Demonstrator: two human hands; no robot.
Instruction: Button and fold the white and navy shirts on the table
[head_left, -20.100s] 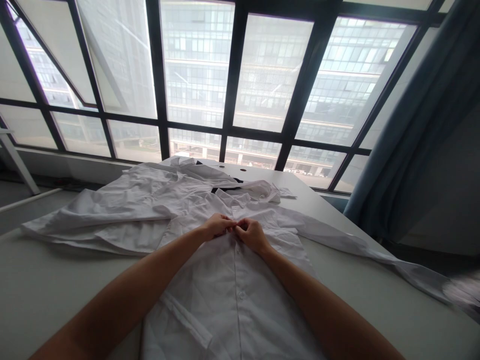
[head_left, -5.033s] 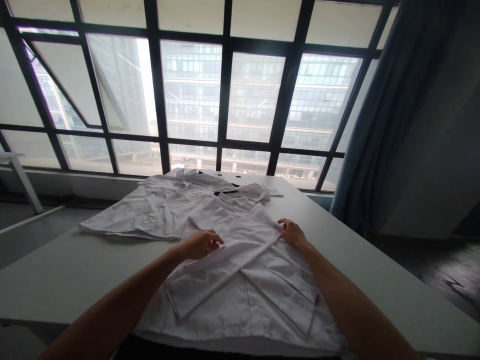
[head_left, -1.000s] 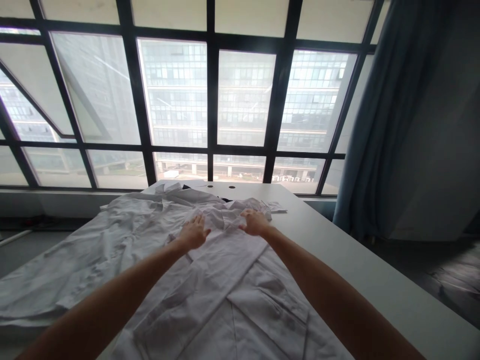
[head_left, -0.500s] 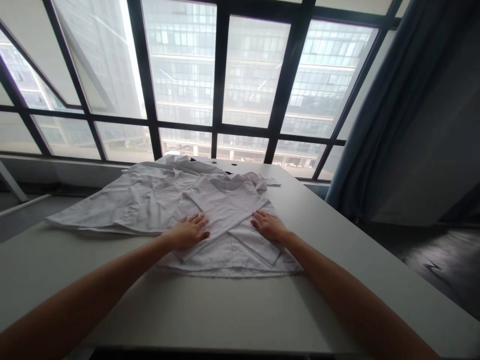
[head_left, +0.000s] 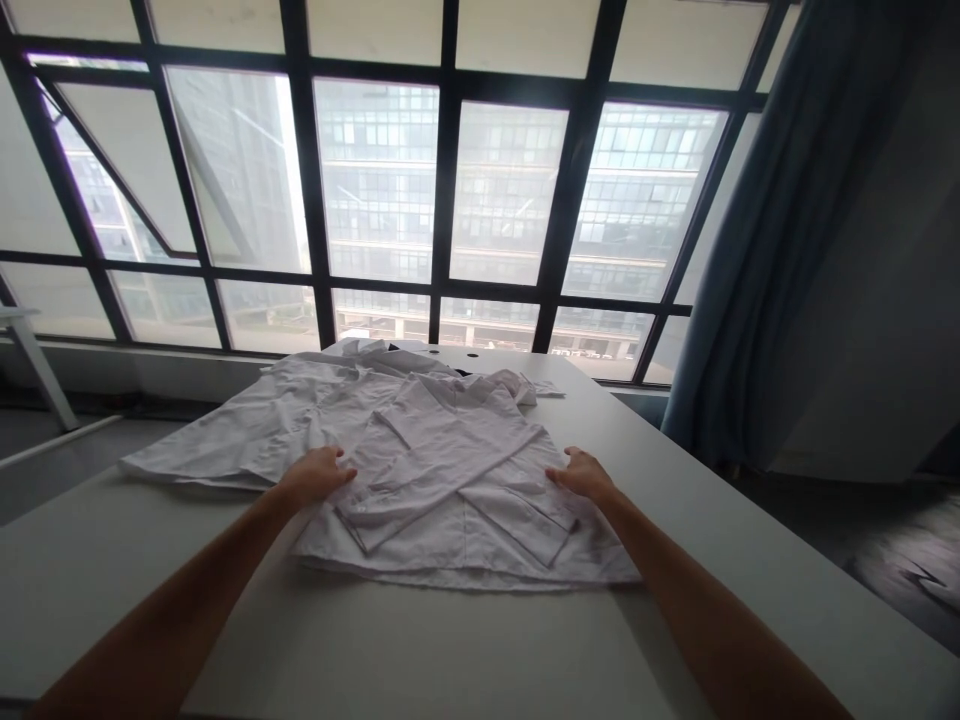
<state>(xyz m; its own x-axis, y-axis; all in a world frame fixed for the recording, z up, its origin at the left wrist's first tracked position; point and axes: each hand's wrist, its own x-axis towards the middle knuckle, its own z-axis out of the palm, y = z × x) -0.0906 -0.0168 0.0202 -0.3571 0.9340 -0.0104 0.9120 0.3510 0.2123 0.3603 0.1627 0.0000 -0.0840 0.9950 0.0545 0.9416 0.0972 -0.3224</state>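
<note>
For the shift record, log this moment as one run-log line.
left hand: on left edge of folded white shirt; right hand: on its right edge; sleeves: crossed on top; behind: second white garment; under: pale table

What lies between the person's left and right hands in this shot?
In the head view, a folded white shirt lies between the left hand and the right hand, with both hands at its edges.
</note>
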